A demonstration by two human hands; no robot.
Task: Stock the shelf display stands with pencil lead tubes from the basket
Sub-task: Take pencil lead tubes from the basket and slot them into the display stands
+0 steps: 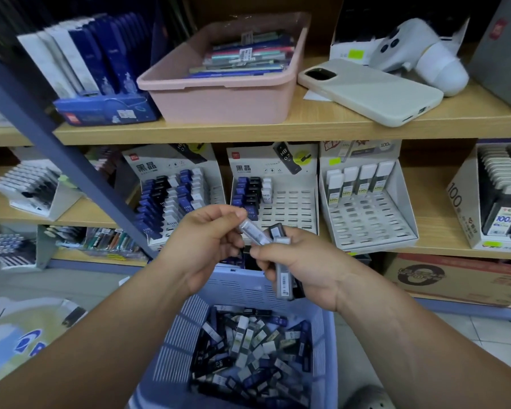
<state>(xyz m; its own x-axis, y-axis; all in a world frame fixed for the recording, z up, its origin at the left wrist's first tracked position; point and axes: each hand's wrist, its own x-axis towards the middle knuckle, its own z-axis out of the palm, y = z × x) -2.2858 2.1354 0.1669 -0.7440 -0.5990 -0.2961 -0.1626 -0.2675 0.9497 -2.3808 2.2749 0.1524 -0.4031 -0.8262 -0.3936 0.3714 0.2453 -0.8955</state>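
Note:
A blue slotted basket [242,287] stands below me, holding several loose pencil lead tubes [254,343]. Above it my left hand [201,240] pinches the top of a clear grey tube [252,231]. My right hand [298,267] grips several tubes [283,278], one standing upright with a barcode label. Behind the hands, on the middle shelf, stand three white display stands: the left stand [177,196] is nearly full of blue, black and white tubes, the middle stand [289,208] has only its left columns filled, and the right stand [366,214] holds one back row.
On the upper shelf [278,128] sit a pink tray of pens [224,95], a phone in a white case [372,93] and a white gadget [419,54]. A grey-blue shelf post [56,143] slants down at left. More boxed stock [502,199] stands at right, with a cardboard box [455,276] below.

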